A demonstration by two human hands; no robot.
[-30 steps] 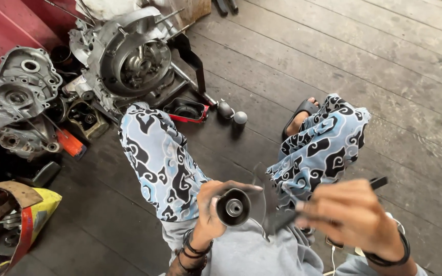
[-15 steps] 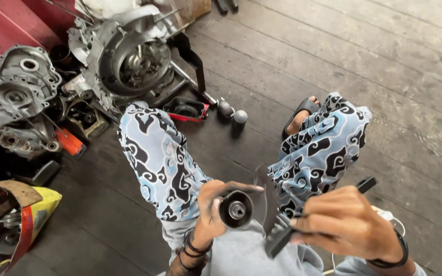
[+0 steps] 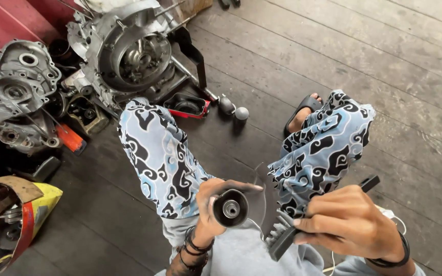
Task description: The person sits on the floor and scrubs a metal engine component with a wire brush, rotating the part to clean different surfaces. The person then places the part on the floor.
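Note:
My left hand [image 3: 206, 207] grips a small round dark metal cup-shaped part [image 3: 230, 208], its open face with a shiny centre turned toward me. My right hand [image 3: 349, 225] holds a black bar-shaped tool [image 3: 303, 227], its lower end near the part and its upper end [image 3: 370, 182] poking out past my knuckles. Both hands hover over my lap, between my knees in blue, white and black patterned trousers [image 3: 154, 153].
Engine casings lie on the dark wooden floor at the upper left: a large round one [image 3: 129, 51] and a flatter cover [image 3: 14, 84]. A red-rimmed black tray [image 3: 186, 107], two grey knobs [image 3: 234, 110], an orange-handled tool [image 3: 70, 138] and a yellow container [image 3: 21, 214] lie nearby.
My right hand with the black tool has dropped and swung leftward toward the round part. My left hand has stayed nearly still.

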